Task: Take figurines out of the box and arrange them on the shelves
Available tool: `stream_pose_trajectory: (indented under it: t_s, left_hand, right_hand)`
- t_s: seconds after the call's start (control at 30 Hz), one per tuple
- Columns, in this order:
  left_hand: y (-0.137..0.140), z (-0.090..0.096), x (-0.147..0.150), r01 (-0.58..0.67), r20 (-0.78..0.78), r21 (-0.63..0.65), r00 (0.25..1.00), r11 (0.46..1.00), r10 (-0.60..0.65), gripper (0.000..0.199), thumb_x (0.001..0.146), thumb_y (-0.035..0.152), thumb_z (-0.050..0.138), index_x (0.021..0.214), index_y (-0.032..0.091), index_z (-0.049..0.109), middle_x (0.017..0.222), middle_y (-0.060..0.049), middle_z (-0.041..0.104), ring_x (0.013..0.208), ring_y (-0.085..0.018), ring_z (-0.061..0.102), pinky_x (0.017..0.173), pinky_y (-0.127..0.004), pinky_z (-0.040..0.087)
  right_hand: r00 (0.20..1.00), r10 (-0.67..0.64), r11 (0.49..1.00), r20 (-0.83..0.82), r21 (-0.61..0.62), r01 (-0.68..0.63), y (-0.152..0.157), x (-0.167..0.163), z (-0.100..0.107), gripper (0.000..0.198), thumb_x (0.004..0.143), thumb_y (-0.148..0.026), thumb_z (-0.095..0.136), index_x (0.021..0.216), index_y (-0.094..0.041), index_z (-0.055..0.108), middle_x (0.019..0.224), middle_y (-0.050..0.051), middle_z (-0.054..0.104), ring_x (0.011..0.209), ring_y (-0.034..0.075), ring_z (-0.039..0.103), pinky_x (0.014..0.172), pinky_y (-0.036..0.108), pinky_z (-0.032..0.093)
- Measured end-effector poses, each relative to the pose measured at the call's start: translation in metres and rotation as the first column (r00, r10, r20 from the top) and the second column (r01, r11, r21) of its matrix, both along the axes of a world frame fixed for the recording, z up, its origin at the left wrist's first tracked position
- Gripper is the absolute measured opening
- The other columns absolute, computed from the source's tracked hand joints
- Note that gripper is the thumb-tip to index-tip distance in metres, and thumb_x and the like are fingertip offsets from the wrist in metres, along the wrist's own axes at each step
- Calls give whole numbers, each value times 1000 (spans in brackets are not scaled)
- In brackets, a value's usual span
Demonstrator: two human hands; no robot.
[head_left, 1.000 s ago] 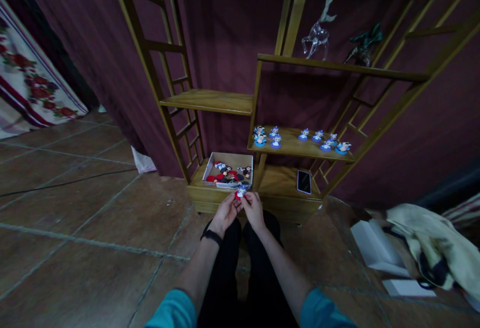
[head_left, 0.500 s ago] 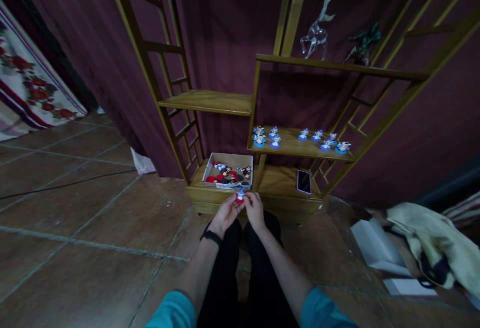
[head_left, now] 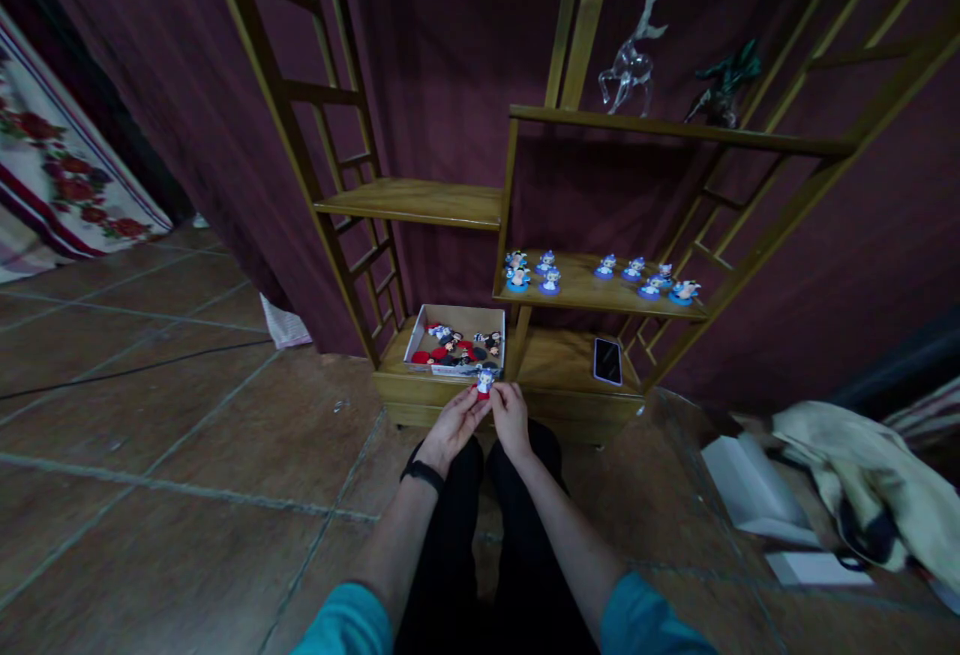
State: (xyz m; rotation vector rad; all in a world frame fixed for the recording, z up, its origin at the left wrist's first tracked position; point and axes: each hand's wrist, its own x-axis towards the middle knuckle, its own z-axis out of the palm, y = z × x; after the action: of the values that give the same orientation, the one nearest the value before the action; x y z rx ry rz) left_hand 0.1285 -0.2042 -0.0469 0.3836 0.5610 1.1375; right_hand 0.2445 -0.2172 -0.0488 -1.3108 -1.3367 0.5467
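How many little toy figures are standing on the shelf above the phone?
9 figures that I can see: four on the shelf's left side, then two farther right, and three at the right end. Others may hide behind them.

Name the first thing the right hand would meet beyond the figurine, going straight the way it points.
Probably the near wall of the open box, ahead and slightly left of the right hand, past the figurine; height and depth between them are hard to judge.
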Motion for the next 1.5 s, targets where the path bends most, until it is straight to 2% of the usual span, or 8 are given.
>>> stream_pose_trajectory:
  t_s: [0.13, 0.47, 0.8, 1.0, 1.2, 1.5]
  left_hand:
    - [1, -2, 0, -16, -5, -25, 1000, 1000, 16, 8, 76, 13, 61, 84, 11, 62, 87, -9, 68, 82, -15, 64, 85, -31, 48]
    - [3, -2, 1, 2, -47, -27, 999, 1000, -4, 15, 79, 25, 59, 88, 14, 61, 81, -6, 67, 76, -14, 63, 79, -30, 48]
    - [6, -4, -2, 88, -19, -97, 996, 991, -90, 30, 83, 39, 49, 82, 11, 61, 81, -11, 65, 78, -16, 62, 82, -31, 46]
    - [4, 0, -2, 182, -9, -100, 983, 978, -184, 36, 82, 44, 47, 84, 11, 61, 77, -10, 64, 74, -16, 61, 79, -32, 46]
    - [2, 2, -2, 242, -10, -110, 970, 964, -245, 41, 82, 49, 44, 84, 12, 61, 76, -10, 65, 72, -17, 61, 77, -33, 46]
    - [5, -2, -2, 262, -28, -120, 963, 958, -267, 42, 81, 50, 43, 85, 12, 60, 75, -9, 64, 73, -17, 61, 78, -33, 45]
  right_hand:
    - [1000, 22, 1000, 5, 9, -22, -1, 0, -1, 22, 82, -24, 45, 92, -23, 64, 90, 4, 57, 86, 17, 57, 82, 29, 43]
    - [999, 43, 999, 13, 17, -43, -1, -1, -4, 31, 80, -19, 44, 102, -24, 64, 94, 4, 58, 88, 17, 58, 83, 29, 44]
    - [997, 4, 999, -77, 33, -2, 2, 0, -4, 28, 79, -21, 46, 102, -23, 63, 105, 6, 55, 96, 17, 56, 89, 32, 43]
    - [992, 58, 998, -113, 22, -56, 4, 0, -4, 26, 80, -29, 49, 102, -23, 64, 106, 6, 57, 100, 18, 55, 92, 33, 41]
    - [983, 112, 994, -149, 11, -111, 0, 1, 3, 23, 81, -34, 50, 94, -23, 66, 102, 5, 60, 97, 18, 57, 89, 31, 43]
    - [980, 117, 993, -161, 9, -117, 0, 3, 5, 20, 78, -33, 54, 90, -22, 66, 97, 4, 61, 92, 18, 58, 85, 30, 43]
